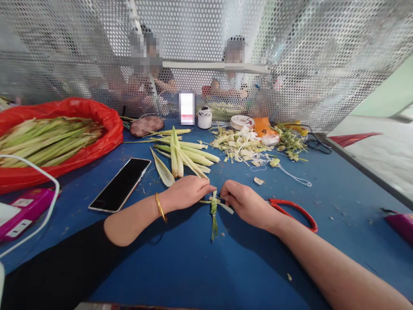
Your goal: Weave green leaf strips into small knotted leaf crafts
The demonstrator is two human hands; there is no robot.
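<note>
A small braided piece of green plant leaf hangs between my hands above the blue table, its thin loose ends pointing toward me. My left hand pinches its upper left side, with a gold bangle on the wrist. On the other side my right hand has its fingers closed at the top right of the piece, where a pale strip sticks out. Just beyond my left hand lie pale green husk leaves. Red-handled scissors rest beside my right wrist, partly covered by it.
At left, a red plastic bag holds many long leaves. Nearby are a phone and a purple power strip. Leaf scraps, a thread spool and a tape roll stand toward the perforated metal screen. People sit behind it.
</note>
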